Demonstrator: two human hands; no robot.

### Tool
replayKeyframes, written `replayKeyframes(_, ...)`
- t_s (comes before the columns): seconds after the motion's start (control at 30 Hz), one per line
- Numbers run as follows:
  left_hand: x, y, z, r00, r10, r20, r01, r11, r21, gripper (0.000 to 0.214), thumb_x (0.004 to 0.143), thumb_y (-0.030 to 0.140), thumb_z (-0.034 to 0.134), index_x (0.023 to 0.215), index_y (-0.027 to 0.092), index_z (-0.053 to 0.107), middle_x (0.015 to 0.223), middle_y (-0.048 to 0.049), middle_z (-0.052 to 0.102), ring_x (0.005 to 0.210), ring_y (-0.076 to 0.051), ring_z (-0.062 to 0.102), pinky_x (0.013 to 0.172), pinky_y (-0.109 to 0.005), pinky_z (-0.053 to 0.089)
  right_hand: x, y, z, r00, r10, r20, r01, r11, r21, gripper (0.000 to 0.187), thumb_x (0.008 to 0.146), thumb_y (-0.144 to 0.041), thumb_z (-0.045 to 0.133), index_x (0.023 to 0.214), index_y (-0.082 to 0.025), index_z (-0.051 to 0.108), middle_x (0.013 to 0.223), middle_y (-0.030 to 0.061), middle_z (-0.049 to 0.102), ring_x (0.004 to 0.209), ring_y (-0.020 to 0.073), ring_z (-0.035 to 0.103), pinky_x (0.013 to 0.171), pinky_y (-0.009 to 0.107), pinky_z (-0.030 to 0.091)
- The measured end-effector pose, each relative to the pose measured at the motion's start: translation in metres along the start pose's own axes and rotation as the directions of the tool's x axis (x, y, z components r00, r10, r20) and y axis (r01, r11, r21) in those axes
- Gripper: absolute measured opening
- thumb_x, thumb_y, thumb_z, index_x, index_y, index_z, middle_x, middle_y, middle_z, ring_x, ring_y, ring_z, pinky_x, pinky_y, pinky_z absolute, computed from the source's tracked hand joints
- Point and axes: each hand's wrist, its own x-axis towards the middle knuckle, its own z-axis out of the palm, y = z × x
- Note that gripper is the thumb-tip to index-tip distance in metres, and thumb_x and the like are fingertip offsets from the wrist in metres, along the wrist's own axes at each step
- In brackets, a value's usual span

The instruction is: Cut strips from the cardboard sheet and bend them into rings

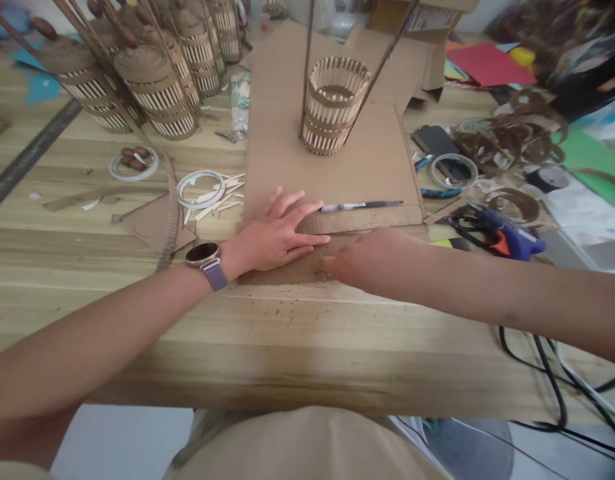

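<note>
My left hand (277, 237) lies flat with fingers spread on a brown cardboard strip (287, 270) at the near edge of a larger cardboard sheet (282, 147). A watch is on that wrist. Close to its fingertips, my right hand (357, 260) is closed and bent down over the strip. Its fingertips are partly hidden, and I cannot make out what they hold, if anything. A capped-looking dark pen (362, 207) lies on the sheet just beyond both hands. Further back on the sheet stands a small round basket of pale sticks (332, 120) with brown bands and tall dark rods.
Several stick-and-cardboard lanterns (157, 93) stand at the back left. Tape rolls (201, 190), pale sticks (227, 200) and a plate of brown nuts (134, 163) lie left. At right are a blue glue gun (512, 230), curled cardboard strips (512, 133) and black cables (547, 373).
</note>
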Motion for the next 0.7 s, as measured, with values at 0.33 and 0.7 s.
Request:
replayKeyframes(0.33,0.0,0.001,0.0,1.0,-0.011,0.014,0.011,1.0,0.01,0.031,0.099,0.035,0.056,0.128,0.042,0.066,0.156,-0.0037,0.039,0.146,-0.037,0.028,0.117,-0.07,0.017,0.009,-0.007,-0.005,0.98,-0.131,0.148,0.159,0.968,-0.195,0.023,0.092,-0.007,0.052,0.099,-0.019,0.071,0.086,0.0057,0.075,0.071,0.0201,0.066,0.057,0.028,0.038)
replayKeyframes(0.7,0.0,0.0,0.001,1.0,-0.013,0.01,0.014,1.0,-0.027,0.031,0.1,0.039,0.054,0.128,0.041,0.066,0.156,-0.0046,0.039,0.146,-0.039,0.027,0.116,-0.072,0.015,0.023,-0.018,0.003,0.973,-0.188,0.134,0.214,0.95,-0.227,0.028,0.091,-0.006,0.05,0.106,-0.019,0.069,0.08,0.008,0.074,0.075,0.0246,0.069,0.059,0.031,0.043)
